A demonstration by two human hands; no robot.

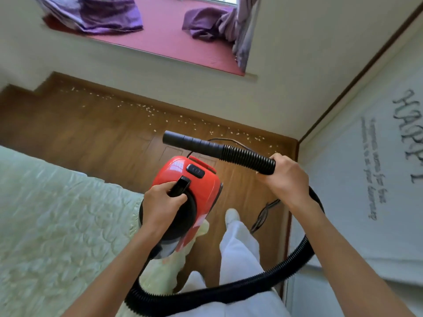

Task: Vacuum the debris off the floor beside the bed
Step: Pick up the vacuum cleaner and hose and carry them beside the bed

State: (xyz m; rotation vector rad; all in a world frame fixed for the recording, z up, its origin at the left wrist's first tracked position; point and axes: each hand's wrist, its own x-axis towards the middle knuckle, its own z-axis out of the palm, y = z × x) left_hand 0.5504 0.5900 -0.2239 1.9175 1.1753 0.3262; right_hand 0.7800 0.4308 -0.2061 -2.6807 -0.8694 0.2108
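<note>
1. The left hand (161, 202) is wrapped around the black handle (180, 186) on top of the red vacuum cleaner (192, 179), holding it above the floor (91, 133).
2. The right hand (286, 177) is clenched around the ribbed black hose (247, 156); the smooth nozzle (192, 141) points left, beyond both hands.
3. Pale debris (148, 110) lies scattered on the floor ahead of the hands, along the wall.
4. The bed (57, 213) lies left of the left hand.
5. The hose loops beneath the right forearm.

The white wall panel (375, 156) on the right bears grey handwritten-style lettering reading "HAPPY". Smaller lines beside it are too blurred to read.
</note>
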